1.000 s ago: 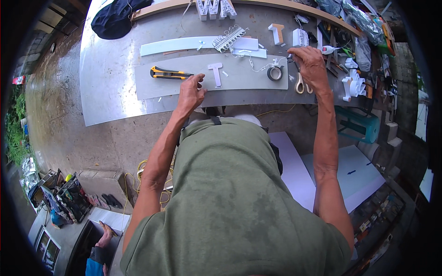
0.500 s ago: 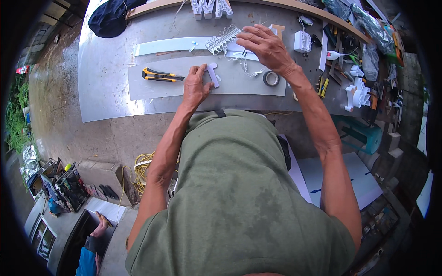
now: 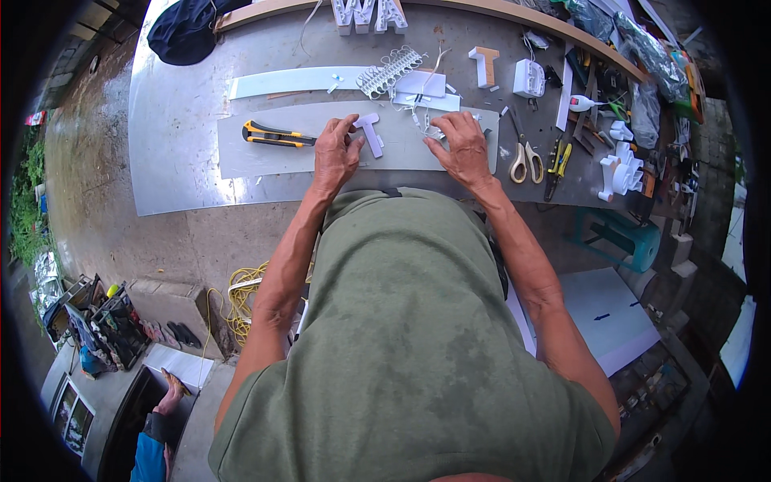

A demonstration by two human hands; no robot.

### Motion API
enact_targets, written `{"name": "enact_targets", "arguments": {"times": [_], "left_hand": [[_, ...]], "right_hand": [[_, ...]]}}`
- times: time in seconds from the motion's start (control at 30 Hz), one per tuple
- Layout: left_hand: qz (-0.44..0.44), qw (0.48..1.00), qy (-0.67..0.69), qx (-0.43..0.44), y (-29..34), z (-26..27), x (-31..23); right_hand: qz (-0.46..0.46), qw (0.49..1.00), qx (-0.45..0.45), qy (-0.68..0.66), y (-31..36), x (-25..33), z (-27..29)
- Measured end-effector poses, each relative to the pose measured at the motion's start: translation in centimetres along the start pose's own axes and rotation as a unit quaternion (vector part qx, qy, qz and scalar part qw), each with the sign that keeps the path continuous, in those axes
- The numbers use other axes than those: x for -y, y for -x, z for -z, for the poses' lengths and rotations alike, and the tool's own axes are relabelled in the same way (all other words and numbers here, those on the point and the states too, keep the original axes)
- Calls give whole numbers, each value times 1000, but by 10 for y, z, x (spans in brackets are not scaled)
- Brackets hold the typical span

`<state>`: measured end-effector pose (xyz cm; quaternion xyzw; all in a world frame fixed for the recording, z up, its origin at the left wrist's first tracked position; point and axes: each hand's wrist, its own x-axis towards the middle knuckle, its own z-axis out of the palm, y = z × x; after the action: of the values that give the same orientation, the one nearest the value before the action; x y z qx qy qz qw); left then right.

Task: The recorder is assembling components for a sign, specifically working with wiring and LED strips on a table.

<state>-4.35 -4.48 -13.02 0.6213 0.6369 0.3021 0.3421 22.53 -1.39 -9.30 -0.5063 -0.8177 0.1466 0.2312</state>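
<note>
A small pale lilac T-shaped letter lies on the grey sheet. My left hand is at its left, fingertips by the crossbar, thumb and bent fingers apart. My right hand hovers low over the sheet's right part, thumb and forefinger apart around a short wired string of small white light modules. Whether it touches them is hard to see. Left of my left hand rests a yellow and black utility knife. A bundle of white wired modules sits beyond, beside white strips.
Scissors and yellow-handled pliers lie to the right. A standing T letter and a white box-shaped device are behind them. Further back are white letters, a wooden bar and a dark cap.
My right hand has come down and nearer from above the module bundle to the sheet. It now covers most of the tape roll. The scissors have come into sight. My left hand has shifted slightly.
</note>
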Motion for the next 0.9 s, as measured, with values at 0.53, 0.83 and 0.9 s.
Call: {"name": "enact_targets", "arguments": {"times": [0.53, 0.83, 0.9], "left_hand": [[10, 1000, -2, -2, -2, -5, -5], [141, 926, 348, 22, -2, 4, 1], [157, 877, 452, 41, -2, 15, -7]], "right_hand": [[-227, 949, -39, -216, -31, 4, 10], [-126, 861, 112, -480, -55, 47, 2], [-124, 844, 174, -492, -60, 57, 2]]}}
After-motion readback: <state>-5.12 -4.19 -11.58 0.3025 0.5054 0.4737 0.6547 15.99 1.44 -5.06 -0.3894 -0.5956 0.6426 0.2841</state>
